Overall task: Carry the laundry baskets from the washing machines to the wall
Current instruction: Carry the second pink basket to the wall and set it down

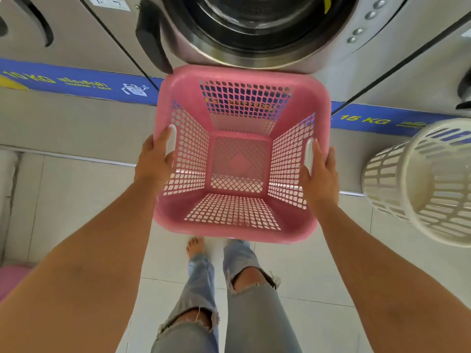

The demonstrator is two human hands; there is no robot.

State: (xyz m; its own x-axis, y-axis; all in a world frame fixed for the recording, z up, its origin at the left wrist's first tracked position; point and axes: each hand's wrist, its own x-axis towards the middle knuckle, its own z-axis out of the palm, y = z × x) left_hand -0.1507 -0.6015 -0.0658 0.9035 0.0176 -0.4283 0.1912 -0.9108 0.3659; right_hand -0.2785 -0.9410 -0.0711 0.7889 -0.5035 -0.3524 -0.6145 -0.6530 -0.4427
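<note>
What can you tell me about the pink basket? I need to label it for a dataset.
The pink basket is square with rounded corners, apparently plastic, with lattice walls and floor and a solid, wide rim. It has a slot handle on each side. It is empty and upright, seen from above, held in front of the washing machine door. The left hand grips the left rim at its handle and the right hand grips the right one. Whether its base touches the floor cannot be told.
</note>
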